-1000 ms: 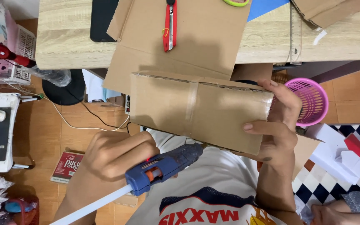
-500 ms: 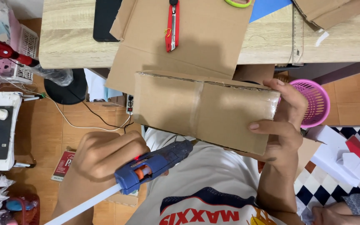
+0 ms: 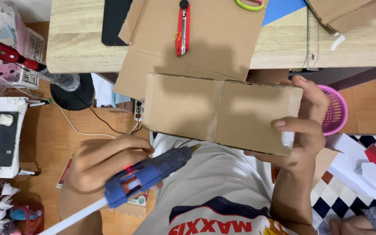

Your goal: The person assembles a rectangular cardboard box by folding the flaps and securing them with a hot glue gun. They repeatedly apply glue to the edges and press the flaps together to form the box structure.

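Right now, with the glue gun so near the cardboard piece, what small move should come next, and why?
Probably bring the glue gun nozzle up to touch the lower edge of the folded cardboard piece. The tip sits just below that edge, not yet on it, while the right hand has the piece's end in its grip and the left hand holds the gun.
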